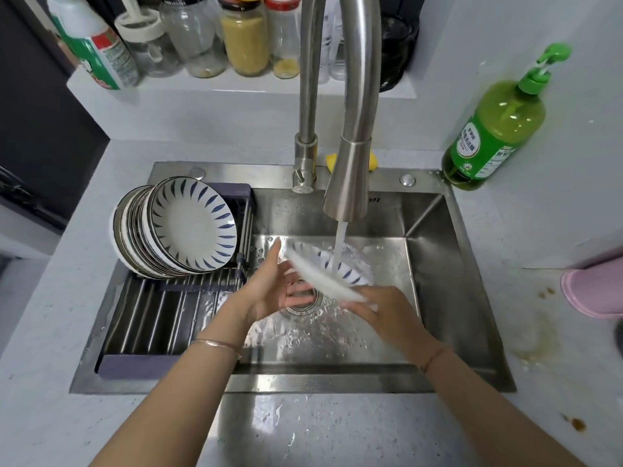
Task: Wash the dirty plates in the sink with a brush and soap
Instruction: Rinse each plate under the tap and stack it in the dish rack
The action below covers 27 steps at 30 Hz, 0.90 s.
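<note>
A white plate with blue leaf marks is tilted and blurred under the running water from the steel faucet, over the sink's drain. My right hand grips its near edge. My left hand is spread with straight fingers against the plate's underside on the left. A stack of like plates leans on edge on the dark drying rack at the sink's left. A green soap pump bottle stands on the counter at the back right. No brush is in view.
The steel sink is wet and its near counter is splashed. A yellow sponge lies behind the faucet. Jars and bottles line the back ledge. A pink object sits at the right edge, with brown stains nearby.
</note>
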Available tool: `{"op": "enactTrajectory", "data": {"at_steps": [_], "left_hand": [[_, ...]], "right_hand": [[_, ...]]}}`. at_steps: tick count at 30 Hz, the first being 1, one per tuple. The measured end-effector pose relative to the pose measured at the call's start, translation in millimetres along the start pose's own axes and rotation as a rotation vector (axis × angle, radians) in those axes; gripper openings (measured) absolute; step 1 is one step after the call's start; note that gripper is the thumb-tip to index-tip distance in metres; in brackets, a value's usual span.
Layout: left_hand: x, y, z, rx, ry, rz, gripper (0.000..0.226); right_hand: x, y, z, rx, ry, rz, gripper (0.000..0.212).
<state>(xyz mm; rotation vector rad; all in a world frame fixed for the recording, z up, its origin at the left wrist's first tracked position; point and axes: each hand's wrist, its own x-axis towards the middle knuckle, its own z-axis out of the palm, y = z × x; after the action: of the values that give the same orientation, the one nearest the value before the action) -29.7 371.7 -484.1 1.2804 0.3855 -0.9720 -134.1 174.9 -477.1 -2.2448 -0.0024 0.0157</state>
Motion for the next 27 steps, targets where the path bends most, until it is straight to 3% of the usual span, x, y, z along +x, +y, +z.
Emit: {"op": "enactTrajectory", "data": {"at_steps": [2,4,6,9,11,13,20,23,27], "left_hand": [[0.9,1.6,6.6,0.057,-0.025,-0.006,0.073],[2.9,-1.1,11.9,0.135,-0.008,0.060,0.058],[6.8,-4.4,10.8,0.182,0.032,0.121,0.048],[11.2,-5.6,1.9,0.189,0.169,0.160,0.055],[12.2,-4.2,-4.0,0.200,0.224,0.188,0.056],[12.4,-1.7,-8.1,0.223,0.235,0.205,0.054],[10.3,44.6,-5.9,0.374,0.150,0.285,0.047],[11.3,80.0,0.0,0.567,0.202,0.445,0.043],[23.2,121.3,4.8,0.835,0.134,0.553,0.033]], "right_hand": [[5.4,-11.0,1.7,0.312,0.124,0.276,0.016],[8.7,-15.2,1.1,0.686,0.178,0.455,0.024],[10.6,-17.0,3.4,0.961,0.150,0.561,0.032],[11.1,-16.5,10.5,1.177,0.169,0.657,0.039],[11.0,-14.4,15.1,1.189,0.183,0.678,0.046],[9.1,-9.9,18.0,1.188,0.216,0.705,0.037],[7.8,-13.0,19.5,1.442,0.243,0.617,0.034],[10.7,-13.1,18.5,1.375,0.261,0.636,0.049],[11.1,-12.4,14.2,1.289,0.244,0.663,0.052]]}}
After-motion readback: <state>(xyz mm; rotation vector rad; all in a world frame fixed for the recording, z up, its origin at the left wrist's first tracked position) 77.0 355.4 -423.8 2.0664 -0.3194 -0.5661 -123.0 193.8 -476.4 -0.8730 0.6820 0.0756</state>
